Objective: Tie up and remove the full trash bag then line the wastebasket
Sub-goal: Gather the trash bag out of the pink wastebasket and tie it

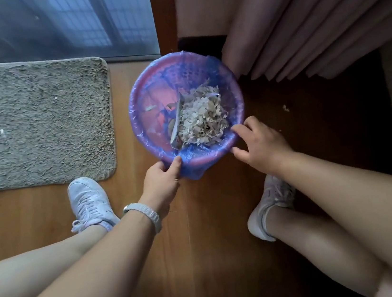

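Blue bag [194, 171] edge pinched in left hand [162, 181]; right hand [261, 143] spread against rim [207, 156].

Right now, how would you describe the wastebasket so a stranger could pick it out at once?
On the wooden floor, between the grey rug and the pink curtain, stands a round pink wastebasket. It alone wears a blue trash bag and holds pale scraps.

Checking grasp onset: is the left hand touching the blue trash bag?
Touching. The head view shows the left hand pinching the blue trash bag at the near rim of the wastebasket, thumb on top.
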The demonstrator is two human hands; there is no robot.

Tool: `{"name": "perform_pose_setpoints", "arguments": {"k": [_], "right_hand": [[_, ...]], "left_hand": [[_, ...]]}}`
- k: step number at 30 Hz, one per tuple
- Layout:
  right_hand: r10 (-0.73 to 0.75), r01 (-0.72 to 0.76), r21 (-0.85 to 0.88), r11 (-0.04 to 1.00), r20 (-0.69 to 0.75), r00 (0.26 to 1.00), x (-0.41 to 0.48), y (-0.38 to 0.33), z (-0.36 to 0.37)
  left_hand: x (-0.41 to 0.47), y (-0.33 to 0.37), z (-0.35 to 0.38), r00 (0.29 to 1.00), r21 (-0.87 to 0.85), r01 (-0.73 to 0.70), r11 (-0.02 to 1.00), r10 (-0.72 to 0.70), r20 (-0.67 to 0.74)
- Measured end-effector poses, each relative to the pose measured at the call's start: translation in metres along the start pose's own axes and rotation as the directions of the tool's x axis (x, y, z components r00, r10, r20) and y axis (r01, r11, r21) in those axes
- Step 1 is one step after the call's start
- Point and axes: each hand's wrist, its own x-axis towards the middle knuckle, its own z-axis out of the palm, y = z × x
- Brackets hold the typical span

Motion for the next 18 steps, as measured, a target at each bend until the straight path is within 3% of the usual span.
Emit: {"name": "perform_pose_setpoints", "arguments": {"k": [5, 10, 15, 18], "right_hand": [[-0.122, 0.122, -0.097, 0.988, 0.005, 0.993, -0.007, -0.018, -0.005], [-0.24, 0.241, -0.097, 0.966, 0.016, 0.971, -0.01, -0.05, -0.002], [-0.252, 0.252, -0.022, 0.968, -0.004, 0.968, -0.013, -0.071, 0.003], [-0.246, 0.246, 0.02, 0.969, -0.017, 0.969, -0.012, -0.075, 0.005]], "left_hand": [[-0.006, 0.014, -0.021, 0.978, 0.218, -0.108, 0.97, 0.144, -0.152], [-0.015, 0.043, -0.036, 0.911, 0.474, -0.251, 0.844, 0.371, -0.178], [-0.024, 0.071, -0.029, 0.909, 0.125, -0.391, 0.912, 0.404, -0.106], [-0.022, 0.074, -0.035, 0.912, 0.13, -0.392, 0.911, 0.403, -0.076]]}}
